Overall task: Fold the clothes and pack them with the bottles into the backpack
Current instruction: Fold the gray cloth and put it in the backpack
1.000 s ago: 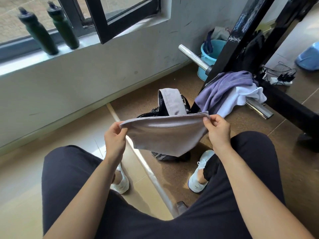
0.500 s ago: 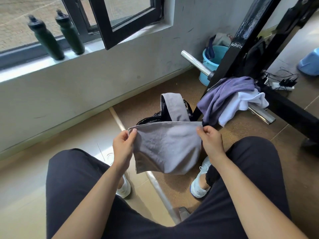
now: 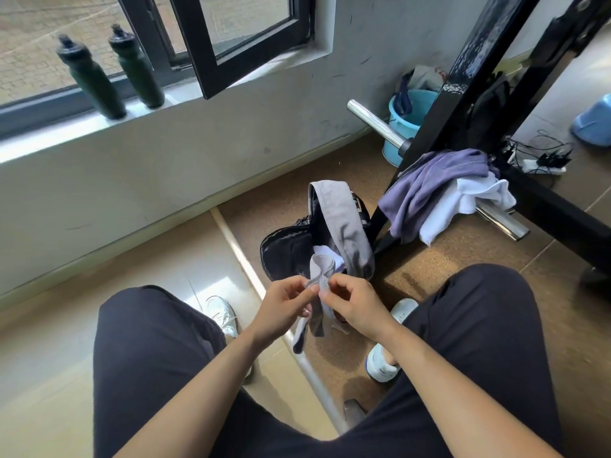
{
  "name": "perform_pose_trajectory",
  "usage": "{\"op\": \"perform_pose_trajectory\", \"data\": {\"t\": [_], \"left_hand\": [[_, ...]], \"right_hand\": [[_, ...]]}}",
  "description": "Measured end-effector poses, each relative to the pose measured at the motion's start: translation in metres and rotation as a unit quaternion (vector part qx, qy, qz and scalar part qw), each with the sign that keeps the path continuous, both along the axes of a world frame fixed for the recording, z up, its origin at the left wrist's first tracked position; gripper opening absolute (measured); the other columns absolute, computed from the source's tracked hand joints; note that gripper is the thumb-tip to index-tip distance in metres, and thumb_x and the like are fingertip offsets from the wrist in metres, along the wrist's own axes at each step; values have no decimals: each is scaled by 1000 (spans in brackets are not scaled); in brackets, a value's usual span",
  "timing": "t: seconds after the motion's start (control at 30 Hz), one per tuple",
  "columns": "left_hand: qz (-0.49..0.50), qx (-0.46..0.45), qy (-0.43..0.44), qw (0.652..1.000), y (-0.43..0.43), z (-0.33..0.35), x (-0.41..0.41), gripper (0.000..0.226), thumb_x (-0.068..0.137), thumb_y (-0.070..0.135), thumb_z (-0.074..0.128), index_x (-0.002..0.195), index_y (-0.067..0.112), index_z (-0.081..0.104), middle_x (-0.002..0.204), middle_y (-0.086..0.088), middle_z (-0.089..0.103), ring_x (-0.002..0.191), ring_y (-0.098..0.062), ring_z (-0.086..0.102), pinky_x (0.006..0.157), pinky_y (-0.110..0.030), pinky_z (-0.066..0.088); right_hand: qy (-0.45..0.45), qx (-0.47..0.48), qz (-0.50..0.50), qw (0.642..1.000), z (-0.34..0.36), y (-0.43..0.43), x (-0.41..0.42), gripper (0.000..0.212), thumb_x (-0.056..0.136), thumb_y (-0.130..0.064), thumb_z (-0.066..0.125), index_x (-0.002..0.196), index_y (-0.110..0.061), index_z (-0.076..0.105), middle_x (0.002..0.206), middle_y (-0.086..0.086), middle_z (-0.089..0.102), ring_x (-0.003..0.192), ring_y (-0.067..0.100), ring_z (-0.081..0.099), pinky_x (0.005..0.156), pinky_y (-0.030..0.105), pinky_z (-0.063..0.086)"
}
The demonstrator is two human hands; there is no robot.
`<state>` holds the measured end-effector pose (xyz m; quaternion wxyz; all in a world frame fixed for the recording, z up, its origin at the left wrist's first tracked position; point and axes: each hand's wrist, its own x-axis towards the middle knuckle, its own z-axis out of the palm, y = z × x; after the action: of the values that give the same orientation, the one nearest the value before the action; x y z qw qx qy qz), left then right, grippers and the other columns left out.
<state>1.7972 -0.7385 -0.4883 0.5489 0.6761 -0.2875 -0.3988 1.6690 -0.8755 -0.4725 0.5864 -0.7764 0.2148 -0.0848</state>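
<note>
A seated person's forearms reach forward between the knees, and the left hand (image 3: 281, 309) and right hand (image 3: 357, 309) meet fingertip to fingertip. Each pinches the same bunched edge of a small pale grey cloth (image 3: 321, 266), which loops up above the fingers and hangs down between the wrists. Just beyond the hands an open black backpack with a grey flap (image 3: 287, 249) lies on the floor. Farther beyond, to the right, a purple garment (image 3: 429, 180) and a white garment (image 3: 463, 200) drape over a metal bar (image 3: 502, 223), and two dark green plastic bottles (image 3: 91, 81) stand on the windowsill (image 3: 49, 140) well beyond the left hand.
</note>
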Motion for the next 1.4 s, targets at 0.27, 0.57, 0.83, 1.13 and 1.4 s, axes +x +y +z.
{"op": "perform_pose_trajectory", "data": {"t": [0.27, 0.57, 0.83, 1.13, 1.4], "left_hand": [[12, -17, -61, 998, 0, -2, 3, 23, 99, 21, 68, 85, 4, 71, 71, 6, 64, 67, -5, 55, 65, -22, 46], [-20, -35, -67, 997, 3, 7, 8, 6, 94, 14, 74, 89, 14, 76, 79, 2, 75, 73, -10, 69, 71, -26, 55], [-49, -35, -54, 997, 2, 3, 8, 22, 89, 18, 80, 110, 14, 72, 101, -8, 76, 93, -15, 69, 85, -30, 53], [-28, 4, -162, 986, -5, -8, -8, 30, 78, 14, 67, 106, 24, 75, 97, 9, 77, 93, -12, 74, 90, -41, 59], [-39, 31, -271, 961, -8, -12, -7, 54, 68, 19, 62, 118, 35, 68, 102, 19, 74, 94, -6, 71, 85, -38, 58]], "right_hand": [[-11, -54, -31, 998, -4, -3, 1, 5, 84, -12, 66, 79, -15, 68, 79, -2, 63, 72, 10, 59, 71, 26, 48], [-29, -161, 43, 986, 1, -8, 1, 58, 79, -7, 76, 133, -23, 62, 140, -7, 55, 134, -1, 46, 111, 16, 35], [12, -35, -34, 999, 12, -9, -4, 16, 92, -20, 73, 85, -11, 62, 58, 13, 62, 43, 14, 60, 42, 23, 44], [-36, -133, -65, 988, 12, -9, -4, 18, 87, -29, 75, 83, -18, 62, 69, -4, 63, 61, 12, 60, 60, 27, 49], [-59, -173, -109, 977, 18, -12, -6, 18, 86, -21, 78, 81, -14, 63, 70, -7, 59, 68, 2, 54, 64, 10, 39]]}}
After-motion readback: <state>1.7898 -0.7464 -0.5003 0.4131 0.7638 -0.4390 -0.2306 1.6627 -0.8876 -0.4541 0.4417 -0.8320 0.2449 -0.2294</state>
